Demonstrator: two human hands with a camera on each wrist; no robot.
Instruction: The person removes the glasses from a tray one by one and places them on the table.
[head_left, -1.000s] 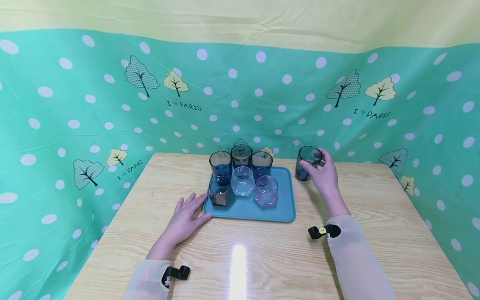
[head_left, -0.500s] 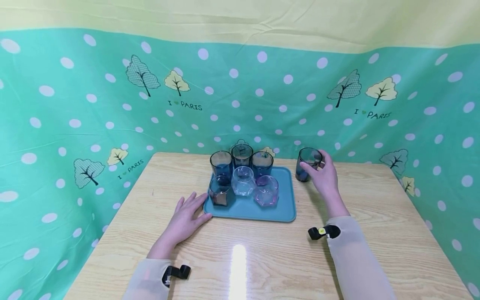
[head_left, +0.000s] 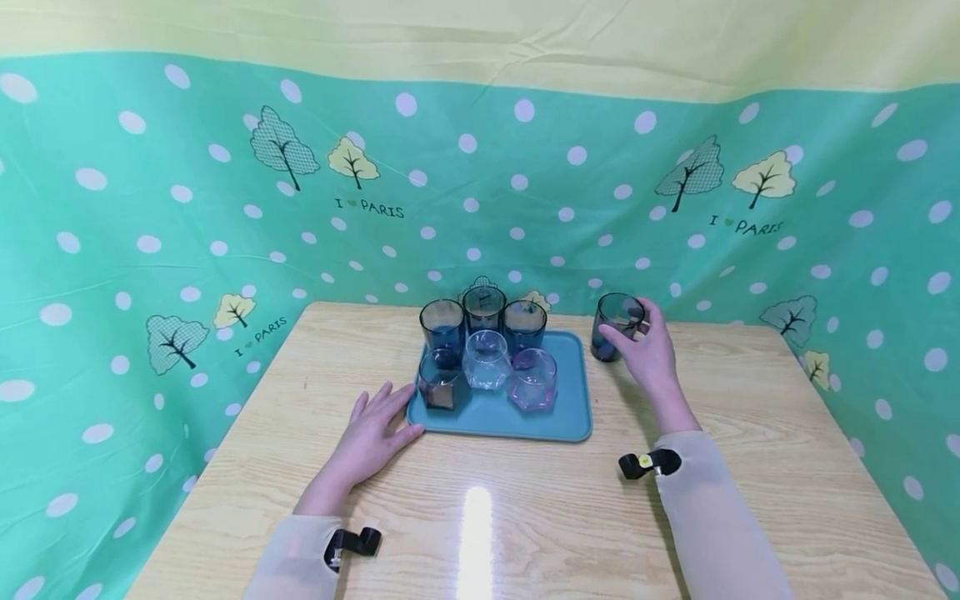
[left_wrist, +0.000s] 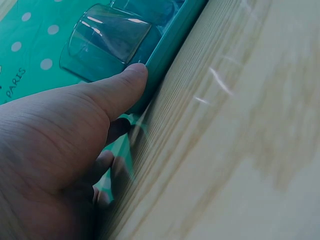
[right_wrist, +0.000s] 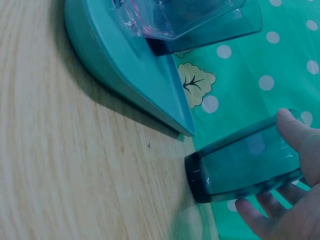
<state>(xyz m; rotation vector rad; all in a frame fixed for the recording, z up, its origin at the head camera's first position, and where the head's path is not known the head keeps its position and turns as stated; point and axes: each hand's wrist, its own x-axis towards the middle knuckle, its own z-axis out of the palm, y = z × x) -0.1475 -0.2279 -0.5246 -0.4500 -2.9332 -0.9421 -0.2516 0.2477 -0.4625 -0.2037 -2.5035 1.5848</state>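
Note:
Right of the blue tray (head_left: 480, 423), my right hand (head_left: 648, 346) holds a dark tinted drinking glass (head_left: 609, 342) upright, thumb on one side and fingers round the other. The right wrist view shows this glass (right_wrist: 240, 170) with its thick base at the tabletop; whether it touches cannot be told. My left hand (head_left: 371, 437) rests at the tray's front left corner with fingers extended, its thumb (left_wrist: 132, 80) against the rim. On the tray stand a smoky faceted glass (head_left: 438, 387), a clear glass (head_left: 487, 367), a pinkish glass (head_left: 532, 387) and several tall blue-grey glasses (head_left: 442, 329) behind.
A wood-grain table (head_left: 525, 508) carries everything. Behind it and at both sides hangs a green dotted curtain (head_left: 517, 225), close to the back glasses. The glasses on the tray stand close together, with bare tray (head_left: 570, 375) along its right side.

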